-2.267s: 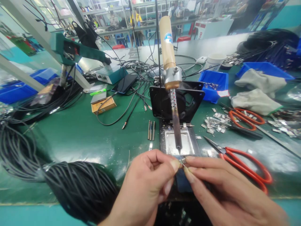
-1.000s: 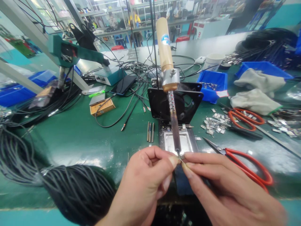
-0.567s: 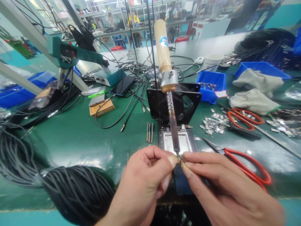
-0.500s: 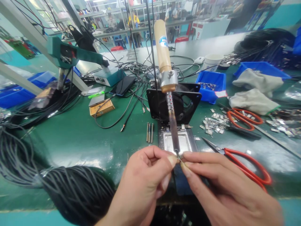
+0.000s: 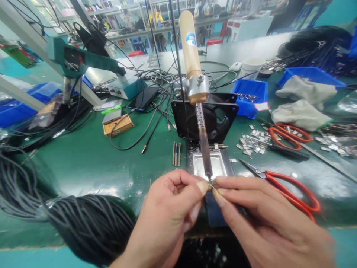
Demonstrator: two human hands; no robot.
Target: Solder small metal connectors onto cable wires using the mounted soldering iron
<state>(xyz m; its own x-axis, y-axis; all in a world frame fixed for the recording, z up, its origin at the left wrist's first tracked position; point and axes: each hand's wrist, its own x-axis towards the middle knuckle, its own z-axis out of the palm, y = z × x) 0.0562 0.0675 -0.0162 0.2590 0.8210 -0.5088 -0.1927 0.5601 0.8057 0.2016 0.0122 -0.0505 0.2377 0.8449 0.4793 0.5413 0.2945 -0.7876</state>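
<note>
A soldering iron [image 5: 205,149] with a wooden handle is clamped upright, tip down, in front of me. Right at its tip, my left hand [image 5: 173,208] pinches thumb against forefinger; what lies between them is mostly hidden and too small to name. My right hand [image 5: 259,212] meets it there, its thumb and fingers closed on a thin silvery wire [image 5: 212,185]. The fingertips of both hands nearly touch. Behind them sits a shallow metal tray [image 5: 196,167] on a dark stand.
A black fan [image 5: 181,119] stands behind the iron. Red-handled scissors [image 5: 306,186] lie right, near scattered metal connectors [image 5: 252,144] and a blue bin [image 5: 260,91]. At left are a bundle of black cables [image 5: 92,223], a small wooden box [image 5: 118,126] and a green hot-air gun [image 5: 67,57].
The view has shifted slightly, so the bench items sit a little higher and further left. Both hands keep their pinch at the iron's tip.
</note>
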